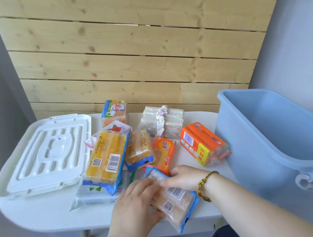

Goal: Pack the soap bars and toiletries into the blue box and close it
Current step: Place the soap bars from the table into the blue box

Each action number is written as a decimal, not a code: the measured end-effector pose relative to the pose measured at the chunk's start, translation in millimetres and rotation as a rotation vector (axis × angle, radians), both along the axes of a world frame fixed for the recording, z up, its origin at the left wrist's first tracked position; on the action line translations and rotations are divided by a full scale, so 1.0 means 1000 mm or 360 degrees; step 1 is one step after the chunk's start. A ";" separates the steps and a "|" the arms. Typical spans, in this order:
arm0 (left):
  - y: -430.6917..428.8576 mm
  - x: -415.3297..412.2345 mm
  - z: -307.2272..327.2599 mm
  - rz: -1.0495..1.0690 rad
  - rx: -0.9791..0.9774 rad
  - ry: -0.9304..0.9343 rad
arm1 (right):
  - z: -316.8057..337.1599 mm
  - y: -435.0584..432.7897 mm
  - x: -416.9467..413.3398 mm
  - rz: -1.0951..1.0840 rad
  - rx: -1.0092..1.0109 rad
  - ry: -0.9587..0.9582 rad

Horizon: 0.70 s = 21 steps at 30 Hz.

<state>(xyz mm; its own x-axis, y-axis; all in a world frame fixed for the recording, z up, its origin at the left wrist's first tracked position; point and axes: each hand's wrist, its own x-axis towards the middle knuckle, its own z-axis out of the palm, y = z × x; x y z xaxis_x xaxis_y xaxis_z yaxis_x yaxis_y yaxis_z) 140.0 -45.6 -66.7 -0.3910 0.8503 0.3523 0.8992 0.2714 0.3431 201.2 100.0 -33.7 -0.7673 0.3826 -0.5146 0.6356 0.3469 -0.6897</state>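
Left hand [135, 205] and right hand [184, 176] grip, fingers curled, a pale blue-edged soap pack [175, 204] lying diagonally, the open blue plastic box [261, 115] nearer the right hand.

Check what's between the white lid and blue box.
Head view: soap packs, from the yellow pack by the lid to the orange pack by the box; left hand and right hand hold a pale pack.

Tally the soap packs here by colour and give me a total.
yellow soap packs: 3
orange soap packs: 2
white soap bundle: 1
pale soap pack, held by the left hand and right hand: 1
Total: 7
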 end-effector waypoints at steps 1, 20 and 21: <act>0.001 -0.001 -0.001 0.0015 0.0045 -0.0049 | 0.002 0.001 0.000 0.0005 -0.0036 -0.0014; 0.012 0.007 0.064 -0.0332 0.0750 -0.0813 | 0.121 0.025 0.041 0.0180 0.0397 0.0247; 0.017 0.010 0.073 -0.0372 0.0814 -0.0905 | 0.133 0.030 0.049 0.0183 0.0377 0.0310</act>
<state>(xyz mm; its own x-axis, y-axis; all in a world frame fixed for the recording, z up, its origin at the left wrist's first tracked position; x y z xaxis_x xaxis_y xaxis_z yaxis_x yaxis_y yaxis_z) 149.7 -28.5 6.3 -0.4595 0.7192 0.5211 0.5634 -0.2174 0.7970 249.8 129.8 99.3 -0.8876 0.3795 -0.2609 0.4471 0.5742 -0.6859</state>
